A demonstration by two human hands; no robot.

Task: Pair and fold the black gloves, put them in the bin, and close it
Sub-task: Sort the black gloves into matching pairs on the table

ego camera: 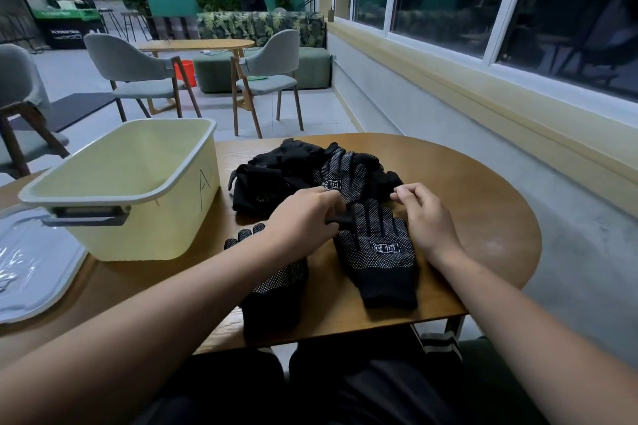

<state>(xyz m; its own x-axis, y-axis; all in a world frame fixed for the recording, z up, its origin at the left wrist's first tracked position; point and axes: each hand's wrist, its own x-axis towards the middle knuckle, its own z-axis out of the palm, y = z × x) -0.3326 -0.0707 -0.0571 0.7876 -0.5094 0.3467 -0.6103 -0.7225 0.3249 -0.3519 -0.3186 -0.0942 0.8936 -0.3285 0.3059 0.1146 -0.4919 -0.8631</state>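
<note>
Pinching thumb of flat glove (376,252) — left hand (303,217), fingers curled; right hand (424,214) curled beside glove pile (276,176), grip unclear; bin (138,228) at left.

"A" on bin (165,217), "冠恒" on gloves (376,262)

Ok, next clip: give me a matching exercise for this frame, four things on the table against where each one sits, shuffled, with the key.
Things
1. yellow bin
2. lid
3. dotted glove lying flat
4. glove pile

Places
a. beyond the left hand and right hand, mid-table
b. far left, flat on the table
c. between the two hands, by the near edge
d. left of the gloves, open, marked A

Pairs: 1-d, 2-b, 3-c, 4-a
</note>
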